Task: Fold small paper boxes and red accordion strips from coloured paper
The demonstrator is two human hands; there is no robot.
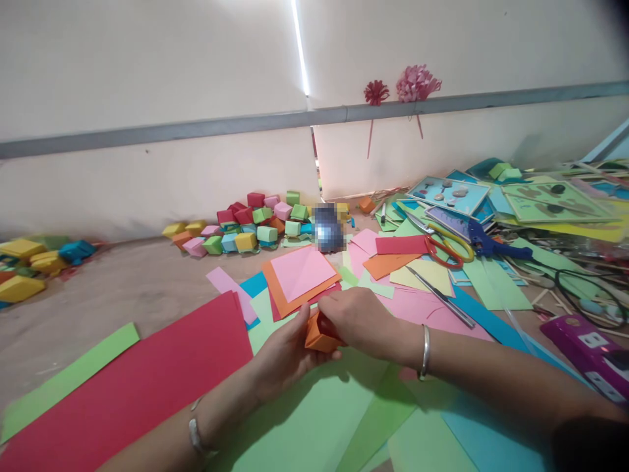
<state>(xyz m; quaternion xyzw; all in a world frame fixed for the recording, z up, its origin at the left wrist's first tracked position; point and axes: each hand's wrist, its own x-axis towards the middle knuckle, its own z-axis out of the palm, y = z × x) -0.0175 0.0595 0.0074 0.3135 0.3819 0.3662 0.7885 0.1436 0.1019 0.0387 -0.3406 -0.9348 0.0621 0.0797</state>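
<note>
A small orange folded paper box (322, 339) is held between my two hands, its open side facing up. My left hand (287, 351) supports it from the left and below, the thumb against its side. My right hand (358, 320) is closed over the box's upper right side; its fingertips are hidden in or behind the box. Under my hands lie light green paper sheets (289, 413). Just beyond them is a pink square sheet (299, 272) on an orange sheet (273, 288). A large red sheet (147, 387) lies to the left.
Folded paper cubes (246, 241) are heaped by the wall, with more yellow and blue ones (44, 255) at far left. Orange-and-yellow-handled scissors (445, 249), a blue glue gun (491, 244), a metal craft knife (442, 298) and a magenta power strip (584, 351) lie at right.
</note>
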